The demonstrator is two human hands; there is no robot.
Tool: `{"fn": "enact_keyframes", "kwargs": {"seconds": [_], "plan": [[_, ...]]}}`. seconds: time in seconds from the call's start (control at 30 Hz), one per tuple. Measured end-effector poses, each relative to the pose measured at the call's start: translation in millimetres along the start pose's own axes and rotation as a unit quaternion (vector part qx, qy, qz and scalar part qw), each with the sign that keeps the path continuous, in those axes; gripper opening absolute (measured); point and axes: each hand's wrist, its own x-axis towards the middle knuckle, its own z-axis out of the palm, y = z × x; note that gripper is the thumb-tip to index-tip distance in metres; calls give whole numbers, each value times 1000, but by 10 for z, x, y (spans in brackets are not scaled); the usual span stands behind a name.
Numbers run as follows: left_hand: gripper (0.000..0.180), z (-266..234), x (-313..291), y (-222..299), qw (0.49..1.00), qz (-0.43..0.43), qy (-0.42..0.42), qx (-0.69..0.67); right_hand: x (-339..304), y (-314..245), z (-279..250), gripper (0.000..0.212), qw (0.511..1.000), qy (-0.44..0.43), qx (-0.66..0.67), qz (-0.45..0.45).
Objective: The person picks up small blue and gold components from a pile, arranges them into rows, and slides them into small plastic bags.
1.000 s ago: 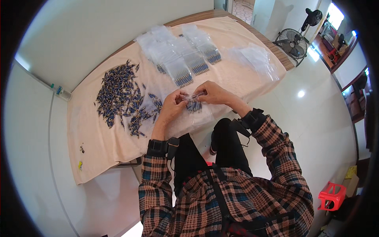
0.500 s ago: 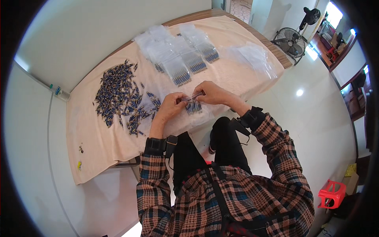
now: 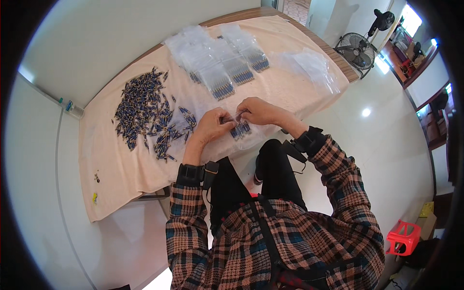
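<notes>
Near the front edge of the table, my left hand and my right hand pinch the top of a clear plastic bag from either side. A row of small blue connectors with metal ends shows through the bag, below my fingers. To the left of my left hand lies a small cluster of loose connectors. Farther left spreads a large heap of the same blue connectors. Beyond my hands rest several filled clear bags, each with a row of connectors at its near end.
A cream cloth covers the wooden table. Thin clear bags lie flat at its right end. A yellow scrap sits at the near left. On the floor to the right stand a black fan and a red stool.
My fingers have shifted slightly along the bag's top, and the bag with its row of connectors has tilted a little. The piles look the same.
</notes>
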Motion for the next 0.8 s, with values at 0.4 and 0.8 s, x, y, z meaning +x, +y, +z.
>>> {"fn": "enact_keyframes", "kwargs": {"seconds": [0.4,0.8], "plan": [[24,114,-13,35,992,-1,57,116,-68,-83,-69,19,1000,-22,-2,5],[54,127,-113,173,983,26,40,177,-82,-37,-80,25,1000,-8,12,-2]]}}
